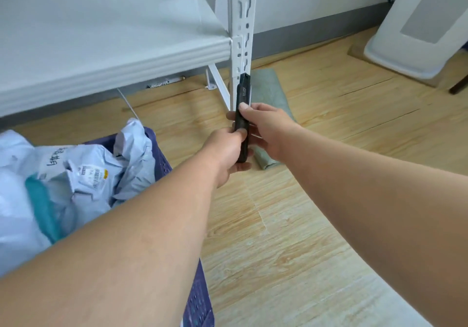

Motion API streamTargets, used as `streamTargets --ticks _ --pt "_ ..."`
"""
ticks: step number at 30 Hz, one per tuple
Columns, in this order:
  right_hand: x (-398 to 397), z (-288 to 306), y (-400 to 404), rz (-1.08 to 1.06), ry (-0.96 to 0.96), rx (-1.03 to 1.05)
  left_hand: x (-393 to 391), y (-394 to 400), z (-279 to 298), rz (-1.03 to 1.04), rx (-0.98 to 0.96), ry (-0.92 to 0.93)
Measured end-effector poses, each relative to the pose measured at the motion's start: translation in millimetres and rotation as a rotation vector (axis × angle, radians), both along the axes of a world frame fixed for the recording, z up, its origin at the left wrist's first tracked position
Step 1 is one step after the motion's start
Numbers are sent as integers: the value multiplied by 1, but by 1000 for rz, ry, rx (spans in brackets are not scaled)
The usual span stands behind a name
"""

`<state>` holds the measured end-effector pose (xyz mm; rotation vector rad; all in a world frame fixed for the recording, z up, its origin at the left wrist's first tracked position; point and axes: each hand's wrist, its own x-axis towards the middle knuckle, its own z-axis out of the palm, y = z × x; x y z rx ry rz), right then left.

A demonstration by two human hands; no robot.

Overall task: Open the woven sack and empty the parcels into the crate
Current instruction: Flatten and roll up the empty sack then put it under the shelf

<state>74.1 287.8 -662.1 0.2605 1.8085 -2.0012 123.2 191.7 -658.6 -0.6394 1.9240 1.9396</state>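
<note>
Standing at the left, the white rack (242,22) is seen with its shelf over the floor (304,212). Below it, the purple crate (162,154) is already heaped with grey parcels (83,172), so the emptying is judged done. The green sack (271,93) is laid flat and apparently folded on the floor by the rack post, out of the way. A black knife (242,119) is held upright before the post: its lower end is gripped by the left hand (228,152), its middle pinched by the right hand (263,126), probably so that the blade can be closed.
</note>
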Motion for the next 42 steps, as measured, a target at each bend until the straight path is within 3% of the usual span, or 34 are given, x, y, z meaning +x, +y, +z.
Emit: streamTargets --ticks 6,13,21,30,37,42 --pt "23 85 -29 64 -86 16 27 -23 80 99 41 -29" --pt "43 221 -29 123 -120 138 43 -22 214 115 99 -70" --pt "55 361 -8 235 -75 245 60 -11 345 143 182 -48" --pt "56 529 18 362 66 340 70 19 504 171 52 48" --pt "59 585 14 381 48 325 65 18 571 316 0 74" --pt "37 587 -5 391 43 349 43 -1 573 228 -110 110"
